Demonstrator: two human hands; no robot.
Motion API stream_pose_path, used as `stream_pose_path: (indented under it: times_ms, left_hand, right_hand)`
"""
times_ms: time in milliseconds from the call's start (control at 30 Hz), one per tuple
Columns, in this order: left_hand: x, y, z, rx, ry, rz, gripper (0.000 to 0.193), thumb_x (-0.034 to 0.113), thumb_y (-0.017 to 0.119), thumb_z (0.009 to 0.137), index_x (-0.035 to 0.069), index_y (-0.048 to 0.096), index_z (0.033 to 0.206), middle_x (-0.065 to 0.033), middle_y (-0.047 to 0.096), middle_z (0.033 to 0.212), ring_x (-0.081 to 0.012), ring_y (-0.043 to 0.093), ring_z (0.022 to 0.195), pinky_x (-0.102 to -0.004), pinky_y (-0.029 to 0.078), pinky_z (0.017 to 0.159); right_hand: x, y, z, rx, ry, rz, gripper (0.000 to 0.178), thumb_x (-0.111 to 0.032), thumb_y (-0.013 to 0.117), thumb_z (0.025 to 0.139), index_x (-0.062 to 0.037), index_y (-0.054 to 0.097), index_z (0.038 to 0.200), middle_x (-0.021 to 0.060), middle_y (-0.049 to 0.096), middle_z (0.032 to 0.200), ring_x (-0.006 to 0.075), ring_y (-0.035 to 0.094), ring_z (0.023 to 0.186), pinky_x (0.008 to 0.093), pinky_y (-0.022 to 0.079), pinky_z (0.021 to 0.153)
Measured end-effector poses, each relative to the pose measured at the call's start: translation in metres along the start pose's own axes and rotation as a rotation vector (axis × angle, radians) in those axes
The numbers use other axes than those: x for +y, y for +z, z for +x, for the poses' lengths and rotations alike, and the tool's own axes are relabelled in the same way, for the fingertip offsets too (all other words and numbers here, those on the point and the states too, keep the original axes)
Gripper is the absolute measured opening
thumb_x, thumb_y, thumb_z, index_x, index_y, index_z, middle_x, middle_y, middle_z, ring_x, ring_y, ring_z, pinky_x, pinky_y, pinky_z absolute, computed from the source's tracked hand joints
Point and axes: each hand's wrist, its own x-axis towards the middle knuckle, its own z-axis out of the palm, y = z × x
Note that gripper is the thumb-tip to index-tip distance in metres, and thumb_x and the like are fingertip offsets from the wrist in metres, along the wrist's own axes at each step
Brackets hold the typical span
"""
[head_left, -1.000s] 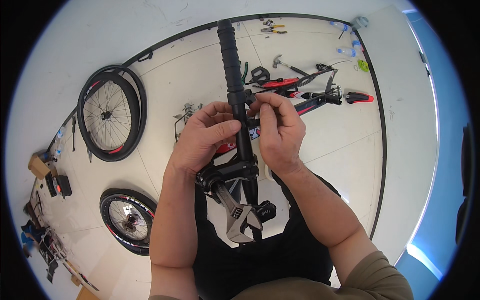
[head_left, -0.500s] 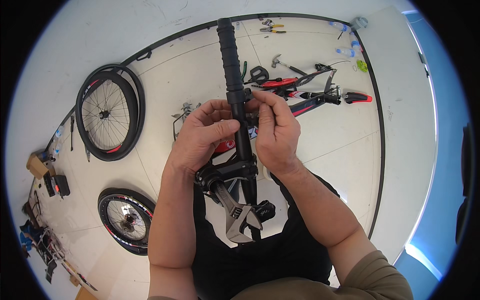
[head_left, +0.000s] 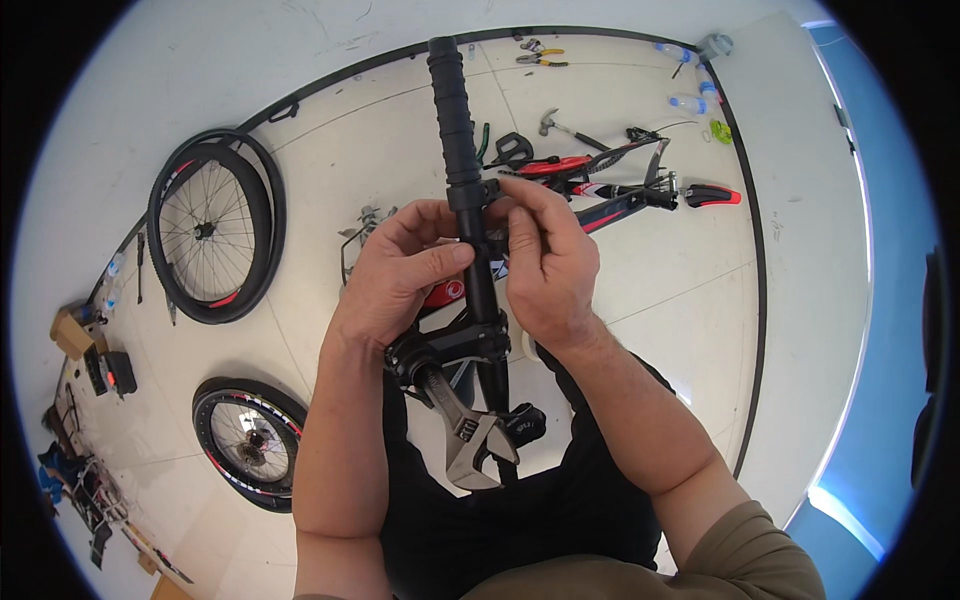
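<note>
A black bicycle handlebar [head_left: 481, 290] stands lengthwise before me, its ribbed grip [head_left: 453, 110] pointing away. My left hand [head_left: 392, 265] closes around the bar from the left, thumb on top, fingertips hidden behind it. On the other side my right hand [head_left: 553, 262] is closed, index fingertip at a small black clamp [head_left: 491, 190] by the grip's inner end; what its fingers pinch is hidden. Nearer me a black stem [head_left: 460, 342] joins the bar. An adjustable wrench [head_left: 468, 432] rests at the stem, jaws toward me, beside a black shifter [head_left: 523, 425] on the bar; neither hand touches it.
Red-and-black frame parts [head_left: 610, 190], a pedal [head_left: 513, 151], a hammer [head_left: 575, 130] and pliers [head_left: 542, 59] lie on the tiled floor ahead. Wheels [head_left: 210, 230] lean at the left wall, another wheel [head_left: 250, 440] lies nearer. Plastic bottles [head_left: 690, 103] lie at the far right.
The handlebar and both hands have shifted very slightly left in view, as has the background. My right hand's fingers have moved a little at the clamp; both holds look the same.
</note>
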Motion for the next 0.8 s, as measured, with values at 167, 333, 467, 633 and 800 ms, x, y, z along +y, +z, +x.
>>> stream_pose_path:
  times_ms: [167, 333, 467, 633, 800]
  left_hand:
    - [0.003, 0.002, -0.001, -0.004, -0.024, -0.059, 0.04, -0.001, 0.076, 0.088, -0.002, 0.061, 0.125, -0.0144, 0.071, 0.118, -0.0205, 0.069, 0.108, -0.034, 0.055, 0.098]
    - [0.002, 0.001, -0.001, -0.013, -0.024, -0.048, 0.043, 0.002, 0.076, 0.089, 0.0, 0.057, 0.127, -0.0158, 0.071, 0.121, -0.0223, 0.069, 0.11, -0.0374, 0.055, 0.1]
    - [0.002, 0.001, -0.002, -0.016, -0.023, -0.076, 0.05, 0.004, 0.078, 0.088, -0.001, 0.053, 0.131, -0.0167, 0.07, 0.122, -0.025, 0.069, 0.112, -0.0387, 0.055, 0.101]
    - [0.002, 0.002, -0.001, -0.019, -0.025, -0.101, 0.057, 0.008, 0.079, 0.087, -0.002, 0.049, 0.135, -0.0196, 0.069, 0.126, -0.028, 0.069, 0.114, -0.04, 0.054, 0.103]
    - [0.003, 0.0, 0.0, -0.041, -0.021, -0.124, 0.06, 0.008, 0.079, 0.087, -0.001, 0.047, 0.138, -0.0212, 0.068, 0.128, -0.029, 0.068, 0.118, -0.0405, 0.054, 0.104]
  right_hand:
    - [0.003, -0.002, -0.003, 0.034, -0.03, 0.149, 0.023, -0.004, 0.052, 0.105, 0.0051, 0.06, 0.124, 0.0112, 0.07, 0.1, 0.015, 0.068, 0.088, 0.0286, 0.057, 0.079]
    - [0.0, 0.0, -0.003, 0.037, 0.07, 0.26, 0.025, -0.007, 0.051, 0.106, 0.0055, 0.059, 0.126, 0.0094, 0.069, 0.102, 0.0137, 0.066, 0.093, 0.0268, 0.056, 0.081]
    - [-0.004, -0.004, -0.003, 0.024, 0.151, 0.315, 0.026, -0.007, 0.048, 0.106, 0.0049, 0.059, 0.127, 0.0095, 0.069, 0.106, 0.0128, 0.065, 0.094, 0.0262, 0.055, 0.081]
    - [-0.018, -0.011, -0.001, 0.03, 0.259, 0.395, 0.029, 0.0, 0.045, 0.103, 0.0048, 0.059, 0.128, 0.0113, 0.068, 0.109, 0.0136, 0.065, 0.096, 0.0281, 0.054, 0.084]
    - [-0.015, -0.015, -0.008, -0.046, 0.147, 0.362, 0.036, 0.005, 0.051, 0.093, 0.0068, 0.058, 0.128, 0.0148, 0.066, 0.116, 0.0174, 0.064, 0.103, 0.0293, 0.053, 0.087]
